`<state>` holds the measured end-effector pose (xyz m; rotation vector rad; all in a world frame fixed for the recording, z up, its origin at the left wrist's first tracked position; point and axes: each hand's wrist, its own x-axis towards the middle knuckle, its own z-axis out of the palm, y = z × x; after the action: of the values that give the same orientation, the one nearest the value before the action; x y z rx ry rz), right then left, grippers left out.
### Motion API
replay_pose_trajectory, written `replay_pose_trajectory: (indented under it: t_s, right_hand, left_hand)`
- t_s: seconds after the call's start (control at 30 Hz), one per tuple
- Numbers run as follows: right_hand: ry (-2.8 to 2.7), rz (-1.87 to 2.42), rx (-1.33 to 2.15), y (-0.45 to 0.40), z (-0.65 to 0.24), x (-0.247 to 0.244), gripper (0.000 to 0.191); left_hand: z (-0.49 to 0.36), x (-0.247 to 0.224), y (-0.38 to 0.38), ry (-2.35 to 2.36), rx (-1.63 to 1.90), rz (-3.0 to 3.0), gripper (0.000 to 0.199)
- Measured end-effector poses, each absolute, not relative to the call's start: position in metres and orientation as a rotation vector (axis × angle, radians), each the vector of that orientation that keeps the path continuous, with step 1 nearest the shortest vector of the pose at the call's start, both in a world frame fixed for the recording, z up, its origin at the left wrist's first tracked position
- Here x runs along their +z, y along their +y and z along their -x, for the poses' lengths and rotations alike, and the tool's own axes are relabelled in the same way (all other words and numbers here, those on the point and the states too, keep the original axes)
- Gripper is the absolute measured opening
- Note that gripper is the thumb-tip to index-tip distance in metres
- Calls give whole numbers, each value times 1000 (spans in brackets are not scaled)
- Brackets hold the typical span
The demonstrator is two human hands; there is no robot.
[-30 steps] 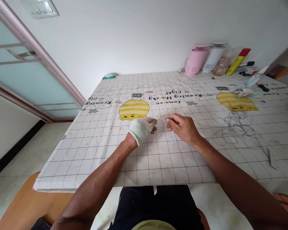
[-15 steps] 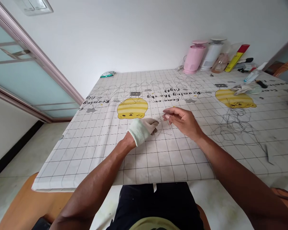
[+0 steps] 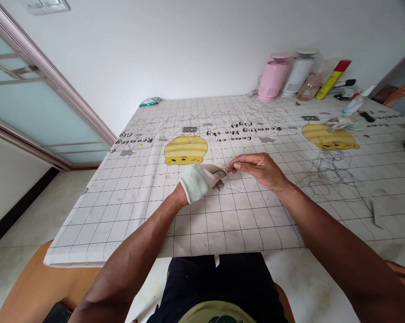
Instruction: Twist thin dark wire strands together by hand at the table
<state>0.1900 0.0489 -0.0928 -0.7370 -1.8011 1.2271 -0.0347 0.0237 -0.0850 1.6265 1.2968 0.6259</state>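
Observation:
My left hand (image 3: 213, 175) wears a pale knitted glove with a mint cuff. Its fingers are pinched together on a thin thread (image 3: 235, 189), whose fine loose end trails over the tablecloth. Bare and curled, my right hand (image 3: 256, 169) brings its closed fingertips against the gloved ones. Whatever lies between the right fingertips is too small to make out. Both hands are just above the white checked tablecloth (image 3: 189, 233). A loose tangle of dark thread (image 3: 326, 172) lies to the right of my right hand.
At the back right stand a pink cylinder-shaped device (image 3: 273, 80), a white one (image 3: 298, 74), a bottle (image 3: 309, 87) and a yellow-red box (image 3: 333, 80). A crumpled glove (image 3: 346, 123) and a small grey flat piece (image 3: 376, 213) lie at the right. A green packet (image 3: 150, 102) rests at the back left.
My right hand has moved left and its fingertips now meet those of my left hand. The gloved hand has shifted slightly right. The view has tilted a little.

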Motion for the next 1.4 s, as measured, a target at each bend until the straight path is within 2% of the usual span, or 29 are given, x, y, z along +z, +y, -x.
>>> replay_pose_trajectory:
  t_s: [0.23, 0.43, 0.57, 0.67, 0.77, 0.9, 0.93, 1.13, 1.4]
  right_hand:
    - [-1766, 841, 1265, 45, -190, -89, 41]
    - [-1831, 961, 1136, 37, -182, -97, 37]
    - [-1763, 980, 1094, 36, -176, -98, 34]
    - [-1691, 1018, 1090, 38, -178, -96, 34]
    - [-1649, 1040, 1067, 39, -180, -95, 34]
    - [-1651, 1076, 1045, 36, -178, -94, 36]
    - [-1657, 1091, 1032, 34, -176, -95, 36]
    - [-1703, 1193, 762, 27, -168, -100, 33]
    - [-1791, 1300, 449, 29, -170, -110, 33]
  left_hand:
    - [35, -85, 31, 1448, 790, -1509, 26]
    - [37, -84, 39, 1529, 850, -1408, 29]
    - [36, -77, 33, 1598, 877, -1582, 34]
    - [35, -74, 29, 1609, 936, -1839, 47]
    - [34, -80, 29, 1533, 830, -2052, 53]
    - [33, -96, 35, 1525, 643, -2216, 28]
    - [34, -99, 36, 1534, 608, -2230, 27]
    - [36, -103, 38, 1644, 482, -2238, 44]
    - [31, -119, 40, 1675, 251, -2336, 45]
